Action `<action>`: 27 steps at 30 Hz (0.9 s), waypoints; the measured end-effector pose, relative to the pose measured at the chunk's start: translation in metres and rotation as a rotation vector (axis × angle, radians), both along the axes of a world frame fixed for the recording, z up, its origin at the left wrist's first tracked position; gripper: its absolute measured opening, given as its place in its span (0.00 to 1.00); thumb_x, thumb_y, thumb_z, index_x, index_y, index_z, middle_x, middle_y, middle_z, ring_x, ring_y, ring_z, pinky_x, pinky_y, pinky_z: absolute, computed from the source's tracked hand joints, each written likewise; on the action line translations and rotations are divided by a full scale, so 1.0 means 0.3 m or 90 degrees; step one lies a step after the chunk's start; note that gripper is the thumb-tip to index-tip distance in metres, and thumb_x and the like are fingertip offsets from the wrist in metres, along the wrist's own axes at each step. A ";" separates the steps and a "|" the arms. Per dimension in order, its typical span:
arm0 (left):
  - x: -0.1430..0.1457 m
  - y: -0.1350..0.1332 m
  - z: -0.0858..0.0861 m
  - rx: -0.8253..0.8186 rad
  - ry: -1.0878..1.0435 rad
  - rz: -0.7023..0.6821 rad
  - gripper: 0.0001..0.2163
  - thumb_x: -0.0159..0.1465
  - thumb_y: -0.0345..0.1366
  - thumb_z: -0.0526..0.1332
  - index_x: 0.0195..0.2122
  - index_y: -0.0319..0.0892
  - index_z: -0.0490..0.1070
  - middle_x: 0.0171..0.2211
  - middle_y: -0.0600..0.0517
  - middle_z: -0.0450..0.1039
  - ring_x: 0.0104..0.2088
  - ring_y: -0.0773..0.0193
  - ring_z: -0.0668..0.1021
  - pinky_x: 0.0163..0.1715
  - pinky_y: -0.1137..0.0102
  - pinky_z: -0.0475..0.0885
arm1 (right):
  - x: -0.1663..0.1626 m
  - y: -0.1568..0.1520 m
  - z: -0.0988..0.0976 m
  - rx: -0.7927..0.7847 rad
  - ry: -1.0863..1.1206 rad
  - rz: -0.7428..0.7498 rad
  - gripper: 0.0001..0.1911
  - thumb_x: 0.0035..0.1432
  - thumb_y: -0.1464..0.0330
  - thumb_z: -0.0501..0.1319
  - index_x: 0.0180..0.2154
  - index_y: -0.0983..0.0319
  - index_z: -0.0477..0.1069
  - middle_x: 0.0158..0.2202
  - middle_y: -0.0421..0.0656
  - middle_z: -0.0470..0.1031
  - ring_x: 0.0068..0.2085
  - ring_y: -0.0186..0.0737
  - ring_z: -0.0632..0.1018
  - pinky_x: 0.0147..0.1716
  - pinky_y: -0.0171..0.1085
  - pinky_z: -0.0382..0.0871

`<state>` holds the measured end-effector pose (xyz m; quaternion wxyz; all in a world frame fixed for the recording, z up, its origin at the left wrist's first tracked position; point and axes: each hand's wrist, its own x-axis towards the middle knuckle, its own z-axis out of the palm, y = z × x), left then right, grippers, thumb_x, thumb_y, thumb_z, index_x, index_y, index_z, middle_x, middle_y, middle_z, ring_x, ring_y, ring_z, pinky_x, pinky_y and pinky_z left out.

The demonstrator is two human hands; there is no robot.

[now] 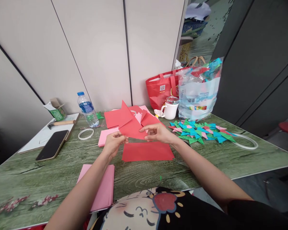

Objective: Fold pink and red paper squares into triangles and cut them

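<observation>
Between both hands, a folded sheet of red paper [131, 126] is held up above the table, one pointed corner standing upward. My left hand [114, 142] pinches its lower left corner. On the lower right side, my right hand [156, 132] grips the same sheet between thumb and fingers. Just below lies a stack of red paper [147, 151] flat on the table. Behind the held sheet are more red sheets [112, 118], partly hidden by it. Pink paper [105, 135] lies by my left hand, and a pink stack [105, 182] sits under my left forearm.
A water bottle [87, 110], tape roll [85, 134], phone [52, 145] and hammer [62, 123] are on the left. At the right are a white mug [171, 108], red bag [156, 91], plastic bag [196, 99], many folded paper pieces [201, 131] and a white ring [251, 143].
</observation>
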<state>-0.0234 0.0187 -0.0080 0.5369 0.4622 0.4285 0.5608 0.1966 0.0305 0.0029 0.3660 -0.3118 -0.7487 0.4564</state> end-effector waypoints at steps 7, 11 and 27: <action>0.015 -0.006 0.008 -0.026 -0.034 -0.010 0.06 0.39 0.28 0.66 0.20 0.35 0.71 0.19 0.52 0.72 0.20 0.68 0.74 0.26 0.72 0.71 | 0.022 0.008 0.024 0.022 -0.038 0.003 0.21 0.46 0.67 0.63 0.44 0.63 0.70 0.20 0.38 0.73 0.23 0.32 0.72 0.21 0.29 0.62; 0.006 0.003 0.009 -0.026 -0.074 0.010 0.10 0.39 0.27 0.67 0.24 0.35 0.71 0.19 0.53 0.72 0.21 0.68 0.74 0.25 0.72 0.71 | 0.031 0.014 0.026 0.025 -0.038 -0.005 0.21 0.45 0.67 0.64 0.44 0.63 0.70 0.20 0.37 0.72 0.23 0.31 0.72 0.22 0.30 0.64; 0.041 -0.025 -0.026 0.002 -0.019 -0.087 0.12 0.44 0.34 0.69 0.29 0.32 0.74 0.24 0.45 0.77 0.26 0.59 0.79 0.30 0.66 0.75 | -0.015 0.014 -0.014 0.114 -0.055 -0.052 0.12 0.45 0.68 0.62 0.35 0.64 0.72 0.29 0.39 0.71 0.27 0.30 0.67 0.25 0.30 0.61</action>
